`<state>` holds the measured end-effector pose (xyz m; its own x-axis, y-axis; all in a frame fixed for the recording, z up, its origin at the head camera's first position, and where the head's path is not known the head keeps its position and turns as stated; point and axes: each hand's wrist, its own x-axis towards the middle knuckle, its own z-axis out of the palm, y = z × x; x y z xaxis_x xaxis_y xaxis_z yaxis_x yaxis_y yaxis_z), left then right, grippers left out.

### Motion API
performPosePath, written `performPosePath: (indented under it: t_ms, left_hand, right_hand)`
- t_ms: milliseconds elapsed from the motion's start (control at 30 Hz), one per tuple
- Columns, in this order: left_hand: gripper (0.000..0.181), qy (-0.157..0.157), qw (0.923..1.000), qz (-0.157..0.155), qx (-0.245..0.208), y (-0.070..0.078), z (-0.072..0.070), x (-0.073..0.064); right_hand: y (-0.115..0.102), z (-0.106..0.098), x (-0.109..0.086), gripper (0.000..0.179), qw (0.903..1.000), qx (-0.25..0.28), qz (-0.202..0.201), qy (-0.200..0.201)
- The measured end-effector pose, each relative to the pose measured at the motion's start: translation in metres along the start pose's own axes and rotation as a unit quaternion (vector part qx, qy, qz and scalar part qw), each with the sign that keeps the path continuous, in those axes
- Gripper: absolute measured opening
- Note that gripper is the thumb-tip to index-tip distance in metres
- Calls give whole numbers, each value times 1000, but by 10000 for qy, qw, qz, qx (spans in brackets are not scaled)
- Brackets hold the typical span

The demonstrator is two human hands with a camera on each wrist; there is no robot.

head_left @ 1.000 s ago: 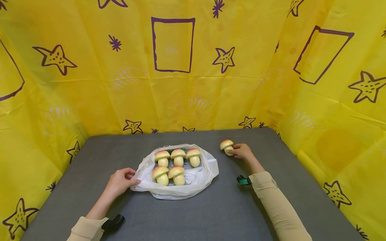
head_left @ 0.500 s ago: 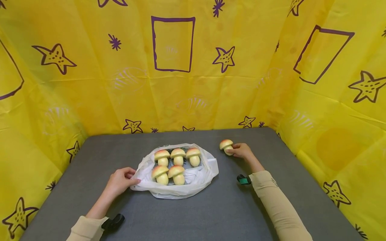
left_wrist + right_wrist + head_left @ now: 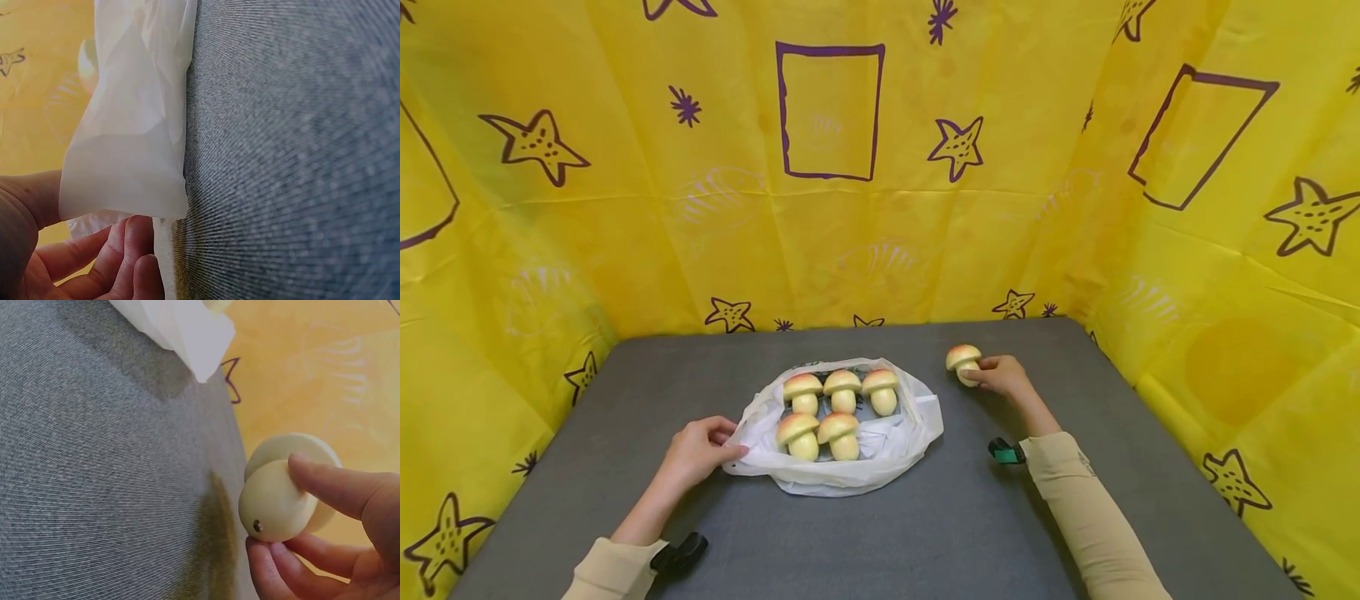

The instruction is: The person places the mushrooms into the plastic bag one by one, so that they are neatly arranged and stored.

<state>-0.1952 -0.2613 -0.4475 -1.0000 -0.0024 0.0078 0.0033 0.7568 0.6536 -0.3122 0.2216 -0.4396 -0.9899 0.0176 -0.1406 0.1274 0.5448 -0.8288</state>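
Observation:
A white plastic bag (image 3: 842, 481) lies with its mouth spread wide on the grey table, several toy mushrooms (image 3: 843, 392) inside in two rows. My left hand (image 3: 697, 450) pinches the bag's left edge between thumb and fingers; in the left wrist view the white plastic (image 3: 134, 137) passes over the thumb. To the right of the bag, my right hand (image 3: 1002, 377) holds another mushroom (image 3: 962, 358) by its pale stem, its reddish-yellow cap facing away. The right wrist view shows thumb and fingertips around the stem (image 3: 275, 497), which has a small dark spot at its base.
A grey cloth-covered table (image 3: 880, 542) carries the bag. Yellow curtains (image 3: 835, 233) printed with stars and frames stand behind it and along both sides. Black wrist straps sit on both forearms, the right one (image 3: 1006, 451) with a green patch.
Hardly anything differs. The mushroom in my right hand has risen very slightly; the left hand and the bag keep their places.

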Motion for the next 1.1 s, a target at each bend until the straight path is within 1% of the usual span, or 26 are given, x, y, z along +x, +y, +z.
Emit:
performPosePath:
  t_ms: [167, 433, 700, 867, 933, 1100]
  left_hand:
    - [37, -13, 10000, -13, -4, 0, 0, 0]
    - [37, 9, 10000, -3, 38, 0, -2, -1]
    - [38, -21, 10000, -24, 64, 1, -2, 0]
    - [38, -52, 10000, -23, 44, 2, -2, -1]
    - [38, -55, 10000, -28, 43, 2, -2, -1]
    - [37, -32, 10000, -11, 68, 1, -1, -1]
  right_hand:
    - [-4, -3, -4, 54, 9997, -219, -8, 61]
    - [-13, -6, -12, 55, 9990, -376, -108, 194]
    - [-23, -8, -22, 53, 9984, -512, -212, 149]
    - [-28, -8, -27, 55, 9970, -707, -273, 164]
    - [-29, -7, -29, 56, 9959, -806, -376, 151]
    - [-35, -3, -37, 54, 9950, -746, -623, 213]
